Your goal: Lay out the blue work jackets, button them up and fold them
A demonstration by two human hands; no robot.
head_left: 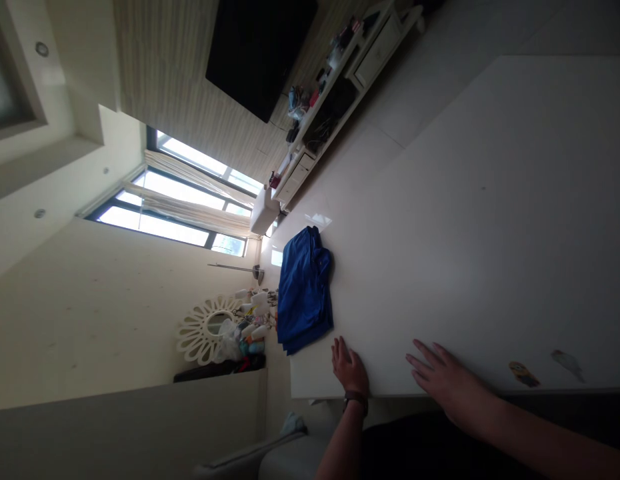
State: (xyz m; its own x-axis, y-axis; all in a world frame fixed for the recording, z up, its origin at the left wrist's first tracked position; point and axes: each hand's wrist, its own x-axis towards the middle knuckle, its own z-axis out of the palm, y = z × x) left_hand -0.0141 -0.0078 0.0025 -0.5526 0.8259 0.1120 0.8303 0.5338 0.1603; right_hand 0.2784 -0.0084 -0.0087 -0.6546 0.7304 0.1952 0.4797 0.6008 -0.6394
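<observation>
A folded blue cloth (305, 293) lies at the left end of the white table (430, 253). My left hand (349, 370), with a dark band on its wrist, rests on the tabletop close to the cloth's lower right corner, apart from it and holding nothing. To the right, near the same table edge, my right hand (435, 373) lies flat with its fingers spread and nothing in it.
Two stickers, one a yellow cartoon figure (523, 374), are on the table at the lower right. Beyond the table stand a white TV cabinet (380, 57) with items on it and a flower-shaped mirror frame (195, 333). A grey seat (285, 460) is at the bottom.
</observation>
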